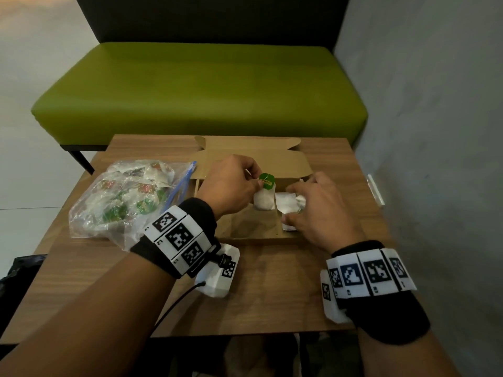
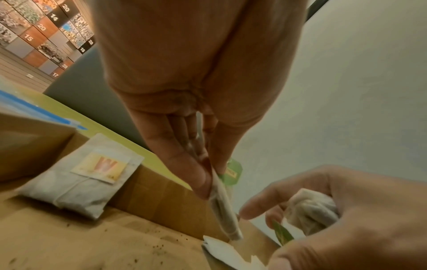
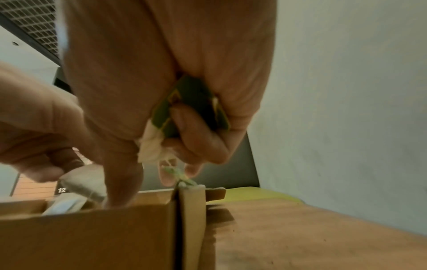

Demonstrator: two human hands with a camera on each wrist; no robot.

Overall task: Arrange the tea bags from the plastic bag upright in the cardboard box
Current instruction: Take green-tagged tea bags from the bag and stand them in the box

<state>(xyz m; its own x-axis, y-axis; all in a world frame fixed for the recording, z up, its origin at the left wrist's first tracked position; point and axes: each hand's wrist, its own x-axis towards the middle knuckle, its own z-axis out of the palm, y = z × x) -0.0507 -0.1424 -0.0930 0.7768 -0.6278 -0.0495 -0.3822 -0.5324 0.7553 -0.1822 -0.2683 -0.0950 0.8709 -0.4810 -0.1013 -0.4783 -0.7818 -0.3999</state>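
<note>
White tea bag upright, open cardboard box

Head view looks forward and down over both hands; each wrist view peers close along its fingers, all sharing the cardboard box.

matt cardboard box, wood-grain table

Brown cardboard box on wood-grain counter; white tea bag w/ green tag; clear plastic bag, blue zip strip; black-and-white coded wristbands; olive-green bench.
</note>
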